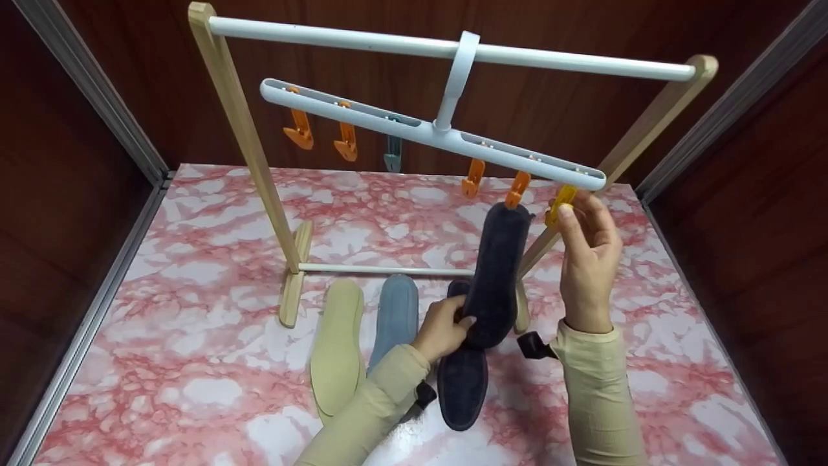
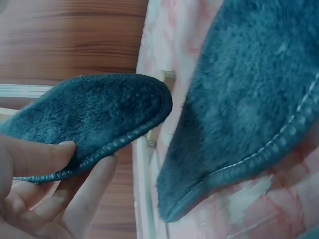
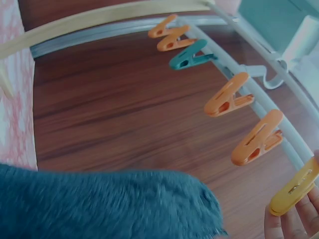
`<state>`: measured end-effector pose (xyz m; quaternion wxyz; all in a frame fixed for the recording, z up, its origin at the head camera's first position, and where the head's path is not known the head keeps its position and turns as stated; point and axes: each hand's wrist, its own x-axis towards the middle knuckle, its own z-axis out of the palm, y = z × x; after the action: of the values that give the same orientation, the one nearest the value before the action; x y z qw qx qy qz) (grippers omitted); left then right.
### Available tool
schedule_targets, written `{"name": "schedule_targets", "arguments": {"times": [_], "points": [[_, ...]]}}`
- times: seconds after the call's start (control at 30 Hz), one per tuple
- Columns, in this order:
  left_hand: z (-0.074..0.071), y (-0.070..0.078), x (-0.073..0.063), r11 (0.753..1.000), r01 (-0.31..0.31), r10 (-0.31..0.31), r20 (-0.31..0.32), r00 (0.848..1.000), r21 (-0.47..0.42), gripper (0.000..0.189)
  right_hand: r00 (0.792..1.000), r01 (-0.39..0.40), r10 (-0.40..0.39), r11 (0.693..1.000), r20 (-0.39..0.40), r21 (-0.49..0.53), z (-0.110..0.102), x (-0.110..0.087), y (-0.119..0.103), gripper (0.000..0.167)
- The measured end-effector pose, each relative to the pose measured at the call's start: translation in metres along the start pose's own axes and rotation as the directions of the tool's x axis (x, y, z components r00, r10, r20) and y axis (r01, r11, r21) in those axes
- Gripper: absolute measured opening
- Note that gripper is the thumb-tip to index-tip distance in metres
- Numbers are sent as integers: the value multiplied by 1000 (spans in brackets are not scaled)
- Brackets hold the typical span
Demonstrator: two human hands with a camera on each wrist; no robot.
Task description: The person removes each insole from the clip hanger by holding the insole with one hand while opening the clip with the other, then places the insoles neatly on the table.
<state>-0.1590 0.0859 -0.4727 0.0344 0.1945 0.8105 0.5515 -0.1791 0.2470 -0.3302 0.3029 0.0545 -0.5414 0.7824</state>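
Observation:
My left hand (image 1: 443,330) grips a dark fuzzy insole (image 1: 495,278) by the side of its wide lower part, thumb on the near face. The insole stands upright, its narrow end just below the hanger's clips. In the right wrist view, that end is apart from every clip. A matching dark insole (image 1: 464,388) lies on the table beneath it. My right hand (image 1: 592,265) pinches the yellow clip (image 1: 561,202) at the right end of the white hanger (image 1: 414,133). Nothing shows between the clip's jaws.
The hanger hooks over the white bar (image 1: 349,37) of a wooden rack (image 1: 249,149) and tilts down to the right. Several orange clips (image 1: 346,133) and a teal clip (image 1: 392,145) hang from it. A beige insole (image 1: 337,349) and a blue insole (image 1: 394,317) lie on the left.

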Motion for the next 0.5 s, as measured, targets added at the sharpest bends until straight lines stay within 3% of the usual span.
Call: {"name": "schedule_targets", "arguments": {"times": [0.5], "points": [[-21, -2, -29, 999, 22, -19, 89, 996, -36, 22, 999, 14, -16, 999, 36, 53, -9, -1, 7, 31]]}}
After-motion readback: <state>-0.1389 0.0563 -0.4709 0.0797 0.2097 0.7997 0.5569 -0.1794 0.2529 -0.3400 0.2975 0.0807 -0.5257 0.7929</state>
